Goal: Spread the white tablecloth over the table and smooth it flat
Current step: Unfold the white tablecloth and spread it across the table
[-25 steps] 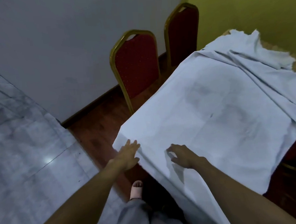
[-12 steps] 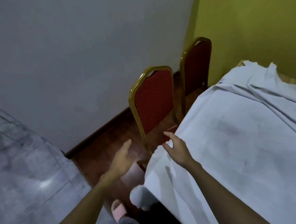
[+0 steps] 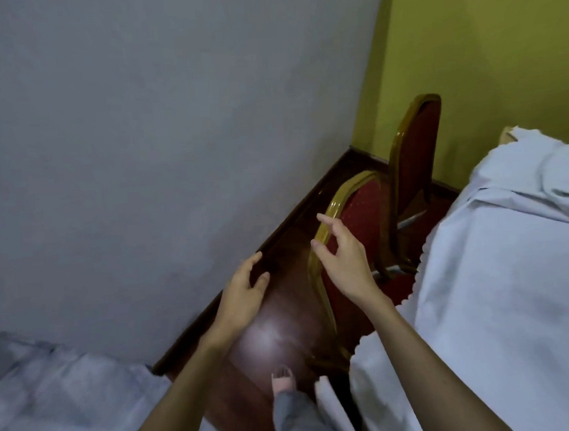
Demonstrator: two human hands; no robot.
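The tablecloth [image 3: 503, 284] covers the table at right, running off frame, bunched at the far end [image 3: 542, 163]. Two red chairs [image 3: 356, 244] stand beside it on dark wood floor [image 3: 284, 333], grey and green walls behind. Left hand [image 3: 241, 297] and right hand [image 3: 345, 261] hover loosely spread, holding nothing, near the nearer chair.

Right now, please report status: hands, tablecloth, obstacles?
Both hands open, left hand, right hand, holding nothing. White tablecloth on table, far end bunched. Near red chair beside table edge.

Two red chairs with gold frames, the nearer [image 3: 360, 216] and the farther [image 3: 416, 152], stand on dark wooden floor [image 3: 271, 337] beside a grey wall [image 3: 153, 140] and a yellow-green wall [image 3: 500, 48].
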